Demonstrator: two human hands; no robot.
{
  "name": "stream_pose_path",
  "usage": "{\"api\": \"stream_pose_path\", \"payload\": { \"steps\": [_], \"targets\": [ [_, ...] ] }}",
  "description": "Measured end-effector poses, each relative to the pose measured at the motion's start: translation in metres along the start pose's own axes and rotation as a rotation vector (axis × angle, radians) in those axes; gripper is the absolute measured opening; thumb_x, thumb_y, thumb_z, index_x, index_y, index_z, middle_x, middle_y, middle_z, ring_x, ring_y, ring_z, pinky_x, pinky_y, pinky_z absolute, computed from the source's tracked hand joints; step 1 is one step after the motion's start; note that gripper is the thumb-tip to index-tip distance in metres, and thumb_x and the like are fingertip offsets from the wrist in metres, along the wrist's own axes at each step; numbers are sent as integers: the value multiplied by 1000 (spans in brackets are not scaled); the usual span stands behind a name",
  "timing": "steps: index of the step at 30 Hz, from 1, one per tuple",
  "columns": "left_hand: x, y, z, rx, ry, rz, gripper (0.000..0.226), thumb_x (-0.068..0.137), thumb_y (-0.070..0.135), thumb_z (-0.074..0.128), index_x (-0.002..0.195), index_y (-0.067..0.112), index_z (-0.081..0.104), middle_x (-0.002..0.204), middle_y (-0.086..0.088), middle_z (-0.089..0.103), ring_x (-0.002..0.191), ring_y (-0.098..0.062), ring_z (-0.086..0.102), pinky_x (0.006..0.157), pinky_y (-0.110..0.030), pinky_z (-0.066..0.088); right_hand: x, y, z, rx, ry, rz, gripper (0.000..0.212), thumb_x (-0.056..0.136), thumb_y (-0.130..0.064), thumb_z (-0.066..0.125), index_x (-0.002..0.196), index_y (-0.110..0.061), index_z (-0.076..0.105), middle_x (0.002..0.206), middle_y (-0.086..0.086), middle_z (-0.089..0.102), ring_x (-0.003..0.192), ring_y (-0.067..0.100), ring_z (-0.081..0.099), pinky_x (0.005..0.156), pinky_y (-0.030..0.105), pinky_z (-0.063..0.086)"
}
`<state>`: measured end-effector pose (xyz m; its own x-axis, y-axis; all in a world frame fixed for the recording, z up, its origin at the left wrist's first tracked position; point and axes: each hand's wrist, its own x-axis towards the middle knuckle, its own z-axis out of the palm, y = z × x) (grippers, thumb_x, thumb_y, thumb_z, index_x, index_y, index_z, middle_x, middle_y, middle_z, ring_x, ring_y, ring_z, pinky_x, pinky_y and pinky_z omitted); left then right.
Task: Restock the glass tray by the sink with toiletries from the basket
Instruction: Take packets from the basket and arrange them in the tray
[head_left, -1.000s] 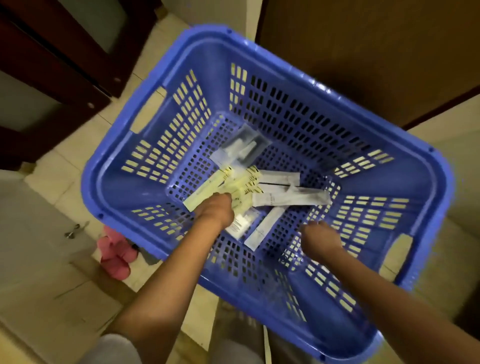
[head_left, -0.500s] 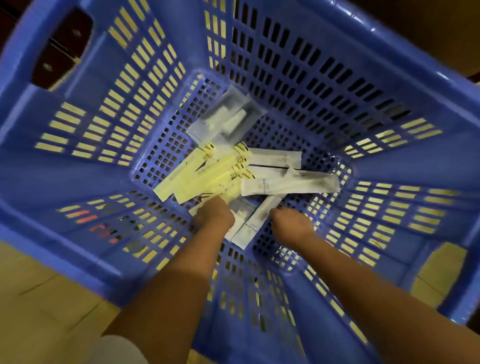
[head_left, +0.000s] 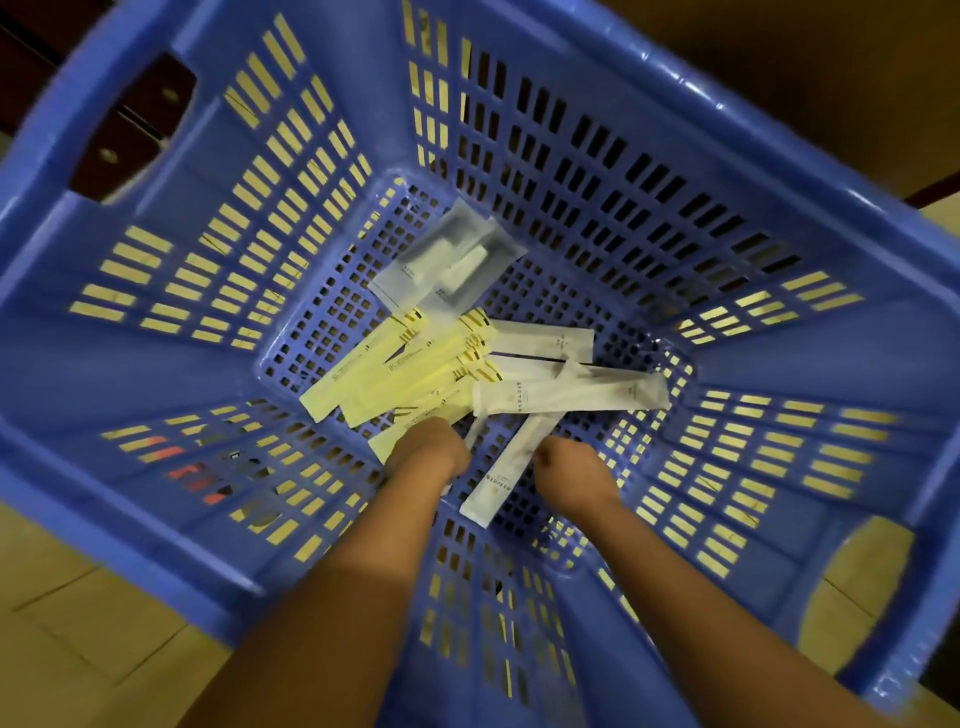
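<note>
Blue basket (head_left: 156, 332) on tiled floor (head_left: 78, 623) holds sachets (head_left: 571, 396) and grey pouches (head_left: 447, 265).

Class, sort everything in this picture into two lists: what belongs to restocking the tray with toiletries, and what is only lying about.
Belongs to the job:
blue basket
yellow packets
white packets
grey pouches
left hand
right hand

Only lying about:
red thing glimpsed through the basket's slots
dark wooden furniture
tiled floor

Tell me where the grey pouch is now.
In the head view, the grey pouch lies on the basket floor, at its far end, just beyond the yellow packets.
</note>
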<state>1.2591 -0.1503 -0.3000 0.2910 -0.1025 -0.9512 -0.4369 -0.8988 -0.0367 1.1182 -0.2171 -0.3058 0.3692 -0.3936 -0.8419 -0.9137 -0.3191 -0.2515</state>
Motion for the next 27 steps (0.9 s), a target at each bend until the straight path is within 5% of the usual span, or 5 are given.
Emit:
{"api": "stream_pose_path", "payload": {
  "steps": [2,7,11,17,27],
  "targets": [
    [-10,5,-11,-72,22,54,17,91,8,49,102,6,61,53,-6,28,44,-18,27,43,-27,22,-9,-9,-7,179,-4,-7,29,100,-20,39,81,-4,54,72,13,54,60,26,49,59,36,39],
    [-50,24,-23,-421,48,272,26,84,10,55,61,14,45,67,-6,51,65,-21,47,56,-26,33,-28,-43,-30,1098,-159,113,36,98,-44,38,103,-15,60,106,9,66,91,24,64,88,38,50],
    [-68,34,-21,-628,33,443,20,79,0,60,97,8,66,138,13,45,113,-8,53,80,-19,43,-30,-49,-45,1228,19,71,19,96,-25,50,86,-13,62,92,9,67,82,19,64,75,31,52],
    [-66,37,-21,-795,78,466,23,79,-3,67,71,17,59,79,6,61,80,-11,58,71,-16,46,-21,-26,-61,1217,183,60,10,93,-11,54,86,-9,61,86,11,64,79,25,61,72,39,51],
    [-83,46,-10,-946,223,404,30,81,-6,62,74,18,45,75,0,51,68,-13,50,68,-24,42,-37,-3,-81,1304,130,65,10,89,-8,59,94,-4,67,90,8,69,79,20,66,73,35,56]
  ]
}}
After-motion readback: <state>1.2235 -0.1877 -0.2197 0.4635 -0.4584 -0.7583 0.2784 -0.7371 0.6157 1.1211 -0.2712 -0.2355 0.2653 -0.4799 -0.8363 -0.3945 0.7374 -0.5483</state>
